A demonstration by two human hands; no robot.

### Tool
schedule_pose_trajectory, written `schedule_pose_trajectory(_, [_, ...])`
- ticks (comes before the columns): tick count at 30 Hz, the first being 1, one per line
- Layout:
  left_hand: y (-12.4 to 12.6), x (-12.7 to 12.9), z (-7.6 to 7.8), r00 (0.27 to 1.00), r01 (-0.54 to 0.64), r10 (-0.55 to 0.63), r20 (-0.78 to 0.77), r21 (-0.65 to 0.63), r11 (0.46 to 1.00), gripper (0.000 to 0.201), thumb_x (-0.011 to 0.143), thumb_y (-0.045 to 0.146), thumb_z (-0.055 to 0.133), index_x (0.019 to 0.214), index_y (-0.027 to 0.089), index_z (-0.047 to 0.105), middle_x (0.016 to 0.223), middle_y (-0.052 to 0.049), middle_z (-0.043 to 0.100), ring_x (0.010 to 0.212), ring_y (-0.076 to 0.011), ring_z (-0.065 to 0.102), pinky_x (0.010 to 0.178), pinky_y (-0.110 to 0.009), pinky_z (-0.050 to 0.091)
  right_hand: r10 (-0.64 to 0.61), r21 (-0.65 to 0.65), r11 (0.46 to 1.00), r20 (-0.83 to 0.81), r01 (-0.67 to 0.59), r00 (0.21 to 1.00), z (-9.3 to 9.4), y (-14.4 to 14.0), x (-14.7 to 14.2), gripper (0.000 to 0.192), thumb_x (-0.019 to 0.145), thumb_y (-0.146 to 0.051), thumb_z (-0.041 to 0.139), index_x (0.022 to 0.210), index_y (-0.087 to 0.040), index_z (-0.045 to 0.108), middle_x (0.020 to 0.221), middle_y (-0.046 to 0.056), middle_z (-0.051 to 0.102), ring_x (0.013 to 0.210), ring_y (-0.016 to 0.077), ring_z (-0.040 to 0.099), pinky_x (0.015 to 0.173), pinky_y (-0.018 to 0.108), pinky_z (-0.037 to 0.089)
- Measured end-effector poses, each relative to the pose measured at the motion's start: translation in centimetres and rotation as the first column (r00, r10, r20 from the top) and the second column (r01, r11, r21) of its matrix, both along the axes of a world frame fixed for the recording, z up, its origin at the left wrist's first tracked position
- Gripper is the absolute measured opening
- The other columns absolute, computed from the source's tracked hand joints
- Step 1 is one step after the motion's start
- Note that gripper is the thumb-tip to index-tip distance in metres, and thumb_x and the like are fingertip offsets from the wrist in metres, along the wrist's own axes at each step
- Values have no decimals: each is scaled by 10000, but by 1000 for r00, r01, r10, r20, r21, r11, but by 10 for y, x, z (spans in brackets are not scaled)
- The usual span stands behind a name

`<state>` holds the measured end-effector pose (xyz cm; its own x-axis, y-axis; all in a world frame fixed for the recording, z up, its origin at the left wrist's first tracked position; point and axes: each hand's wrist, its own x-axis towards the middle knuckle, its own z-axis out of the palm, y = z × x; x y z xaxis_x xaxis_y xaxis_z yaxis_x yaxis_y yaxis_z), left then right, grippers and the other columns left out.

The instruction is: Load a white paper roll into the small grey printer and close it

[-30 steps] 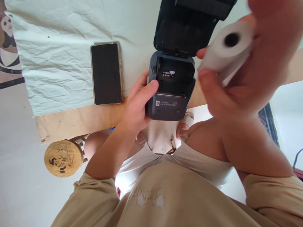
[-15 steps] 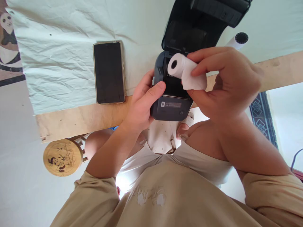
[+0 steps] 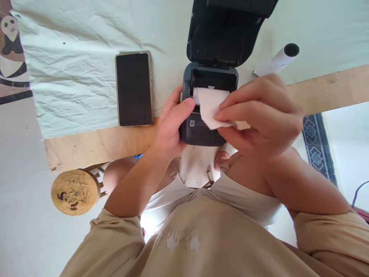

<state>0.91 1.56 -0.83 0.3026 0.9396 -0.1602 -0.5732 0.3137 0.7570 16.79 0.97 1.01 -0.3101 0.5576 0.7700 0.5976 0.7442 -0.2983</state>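
A dark portable label printer (image 3: 188, 132) has its black lid (image 3: 221, 34) swung back, away from me. My left hand (image 3: 174, 121) is closed around the printer's left side, thumb on the rim of the paper bay. Inside the bay lies a white paper roll (image 3: 197, 95), mostly covered by its own loose end. Between thumb and fingers my right hand (image 3: 259, 111) pinches that loose paper end (image 3: 209, 109), which hangs over the printer's front panel. The power button is hidden behind paper and fingers.
A smartphone (image 3: 134, 89) with a dark screen lies left on the pale green cloth (image 3: 75, 77). Another white roll (image 3: 281, 59) rests at the right, beyond my right hand. The wooden table edge (image 3: 100, 146) runs in front of me, and a round wooden stool (image 3: 75, 192) stands lower left.
The paper roll has gone from above the bay down into it. My right hand has shifted from the roll to its loose end, drawn toward me. The printer has turned slightly and moved left.
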Motion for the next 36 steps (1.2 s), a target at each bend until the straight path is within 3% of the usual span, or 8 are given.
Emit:
schedule_pose_trajectory(5, [1,-4,-2,998,32,-31,-50,19,999,365,714,192,714,1042,285,582,791,47,642,706,-103,604,610,-211,493,57,-10,998,22,-57,998,-5,-2,-5,99,763,-310,669,741,-227,617,784,-30,684,763,168,598,669,340,447])
schedule_pose_trajectory(8, [1,-5,-3,996,20,-17,-91,35,999,467,704,204,721,1125,315,552,846,38,656,778,-140,649,652,-246,509,21,-3,1000,-22,-22,1000,-2,1,-1,73,804,-291,603,830,-226,623,838,-24,690,725,135,586,685,329,451])
schedule_pose_trajectory(12, [-1,-5,-2,993,6,-1,-117,35,999,641,653,202,751,1232,309,497,976,10,676,1002,-221,669,745,-290,532,-84,-187,979,-35,76,996,2,0,1,84,833,-229,552,903,-233,598,825,-22,679,674,106,548,641,305,445])
schedule_pose_trajectory(17, [-1,-6,0,997,2,1,-82,30,1000,578,696,210,715,1225,292,496,996,-3,691,1092,-237,648,752,-281,549,-48,-214,976,-51,36,998,-2,0,2,178,753,-232,645,919,-240,582,791,-27,654,656,94,507,596,281,450])
schedule_pose_trajectory(21, [-1,-7,0,992,33,-30,-120,27,999,643,659,199,745,1248,290,504,1057,-19,681,1058,-241,658,754,-288,553,-191,-204,968,-239,143,952,-6,7,9,305,808,-344,588,1107,-306,547,1149,10,566,1084,175,565,561,231,435])
schedule_pose_trajectory(25, [-1,-8,1,986,101,-95,-136,38,994,692,633,198,757,1269,279,494,1127,-47,669,1077,-252,647,771,-291,555,-188,-349,936,-390,44,901,-5,9,12,485,868,-359,551,1327,-411,404,1460,-32,337,1333,195,428,490,197,392])
schedule_pose_trajectory(30, [-1,-8,-6,986,106,-88,-138,130,986,727,668,214,737,1331,263,442,1074,-50,677,908,-204,683,681,-256,538,-116,-289,957,-338,14,934,-6,11,15,308,764,-351,658,1050,-260,589,1110,35,540,1141,196,518,507,177,421])
schedule_pose_trajectory(36, [4,-10,-25,988,154,-147,-48,279,948,899,652,189,749,1413,277,279,961,-2,670,692,-113,628,590,-225,522,7,-267,962,-169,-53,986,-12,14,18,311,684,-336,618,966,-214,574,1150,75,517,1099,228,514,528,244,436])
